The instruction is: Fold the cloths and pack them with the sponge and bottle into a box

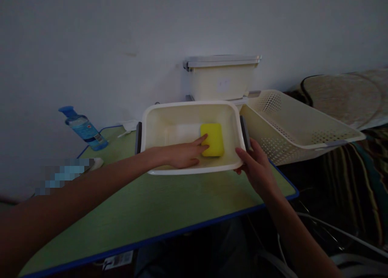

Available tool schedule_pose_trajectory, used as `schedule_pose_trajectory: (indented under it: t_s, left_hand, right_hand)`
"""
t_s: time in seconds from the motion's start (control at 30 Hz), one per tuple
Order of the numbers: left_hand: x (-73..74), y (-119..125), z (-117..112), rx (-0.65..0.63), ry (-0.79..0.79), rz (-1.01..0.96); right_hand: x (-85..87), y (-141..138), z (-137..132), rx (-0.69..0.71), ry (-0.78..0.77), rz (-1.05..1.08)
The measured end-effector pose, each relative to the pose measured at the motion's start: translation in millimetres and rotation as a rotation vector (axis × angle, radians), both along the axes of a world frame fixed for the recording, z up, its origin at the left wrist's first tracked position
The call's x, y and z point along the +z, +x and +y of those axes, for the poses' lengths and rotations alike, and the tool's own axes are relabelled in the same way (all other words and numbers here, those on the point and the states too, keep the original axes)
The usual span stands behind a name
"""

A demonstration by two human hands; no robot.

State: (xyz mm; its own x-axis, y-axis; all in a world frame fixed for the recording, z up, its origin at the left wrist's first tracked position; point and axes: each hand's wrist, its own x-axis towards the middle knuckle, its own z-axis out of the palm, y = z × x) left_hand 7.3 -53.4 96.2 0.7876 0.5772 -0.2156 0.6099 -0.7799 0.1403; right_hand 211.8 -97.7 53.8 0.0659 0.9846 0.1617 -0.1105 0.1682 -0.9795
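The left forearm looms closest, slanting across the green table, with a blue bottle beyond it, well to the left of both hands. The left hand reaches inside the white basin with fingers loosely spread, touching the left part of a yellow block on the basin's floor but not closed around it — a lidded box stands farther back, behind the basin — while the right hand grips the basin's near right corner, thumb over the rim, just left of a perforated basket.
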Motion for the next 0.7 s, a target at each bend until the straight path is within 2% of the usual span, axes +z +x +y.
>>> schedule_pose_trajectory:
  t_s: [0.13, 0.27, 0.33, 0.47, 0.57, 0.63, 0.7]
  left_hand:
    - [3.7, 3, 1, -0.008, -0.002, 0.013]
    - [16.4, -5, -7, 0.060, 0.048, 0.006]
    - [25.5, -18, -15, 0.125, 0.117, -0.038]
    - [34.7, -55, -37, 0.328, 0.392, -0.202]
    - [25.6, -80, -51, 0.522, 0.549, -0.351]
    - [13.6, -90, -55, 0.623, 0.551, -0.423]
    - [0.9, -94, -53, 0.663, 0.497, -0.492]
  right_hand:
    - [0.4, -1, 5, -0.012, -0.025, 0.051]
    - [0.1, 0, 7, -0.028, -0.027, 0.067]
    - [0.0, 1, 8, -0.036, -0.028, 0.071]
    - [-0.2, 1, 10, -0.063, -0.053, 0.083]
    - [-0.7, 2, 12, -0.069, -0.061, 0.102]
    - [-0.7, 2, 14, -0.074, -0.061, 0.103]
    - [-0.2, 3, 16, -0.079, -0.056, 0.094]
